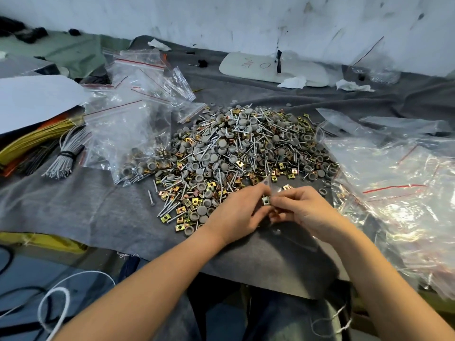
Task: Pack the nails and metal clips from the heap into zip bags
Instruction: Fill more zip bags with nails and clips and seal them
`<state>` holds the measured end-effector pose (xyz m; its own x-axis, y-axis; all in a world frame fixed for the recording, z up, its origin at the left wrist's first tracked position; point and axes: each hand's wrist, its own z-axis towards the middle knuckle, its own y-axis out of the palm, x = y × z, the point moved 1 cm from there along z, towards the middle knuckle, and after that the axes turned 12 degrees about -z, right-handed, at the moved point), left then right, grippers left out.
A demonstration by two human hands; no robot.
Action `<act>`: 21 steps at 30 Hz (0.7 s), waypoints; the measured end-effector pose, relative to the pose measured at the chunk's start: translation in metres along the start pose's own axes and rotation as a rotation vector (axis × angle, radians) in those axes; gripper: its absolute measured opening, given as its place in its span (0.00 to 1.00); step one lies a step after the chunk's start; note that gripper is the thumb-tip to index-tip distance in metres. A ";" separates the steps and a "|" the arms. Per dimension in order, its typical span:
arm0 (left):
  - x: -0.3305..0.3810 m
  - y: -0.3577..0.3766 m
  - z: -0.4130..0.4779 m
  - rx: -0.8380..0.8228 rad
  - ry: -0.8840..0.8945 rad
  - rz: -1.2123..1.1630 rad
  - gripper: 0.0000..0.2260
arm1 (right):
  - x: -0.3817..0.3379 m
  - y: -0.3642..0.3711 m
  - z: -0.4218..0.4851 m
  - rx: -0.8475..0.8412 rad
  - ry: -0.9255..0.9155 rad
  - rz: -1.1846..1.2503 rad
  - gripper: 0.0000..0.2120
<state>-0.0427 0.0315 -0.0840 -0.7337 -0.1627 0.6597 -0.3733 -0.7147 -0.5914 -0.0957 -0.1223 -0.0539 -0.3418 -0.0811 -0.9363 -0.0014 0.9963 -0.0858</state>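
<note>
While the heap (246, 148) lies mid-frame, the left hand (236, 212) below grips a zip bag (273, 188); the right hand (305, 210) pinches a metal clip (266, 200) at its mouth; filling, I'd say; next, drop it cleanly.

This looks like a small workshop's packing bench. A grey felt cloth (86, 212) covers the bench. In its middle lies a heap (246, 156) of loose hardware in bulk: nails, brass-coloured metal clips and grey caps. Clear zip bags (128, 114) with red seals are piled toward the left edge, and more lie at the right edge. Tied grey wires (66, 153) and yellow wires (37, 136) lie at the left edge. The white wall (221, 18) along the far edge is scuffed and marked.
</note>
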 end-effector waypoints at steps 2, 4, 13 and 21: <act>0.001 0.001 0.000 0.005 -0.007 0.007 0.09 | -0.009 -0.005 0.000 -0.013 -0.046 -0.228 0.07; 0.002 0.001 0.000 0.002 -0.010 0.008 0.08 | -0.014 -0.006 0.002 -0.003 -0.073 -0.387 0.07; 0.001 0.001 0.001 -0.001 0.016 0.020 0.13 | -0.002 0.007 0.008 0.239 -0.079 -0.444 0.11; 0.000 0.001 0.000 0.075 -0.003 0.078 0.11 | 0.004 0.016 0.008 0.196 -0.078 -0.062 0.07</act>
<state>-0.0433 0.0308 -0.0841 -0.7571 -0.2216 0.6146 -0.2717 -0.7487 -0.6047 -0.0897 -0.1064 -0.0615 -0.2731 -0.1511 -0.9500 0.1658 0.9654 -0.2012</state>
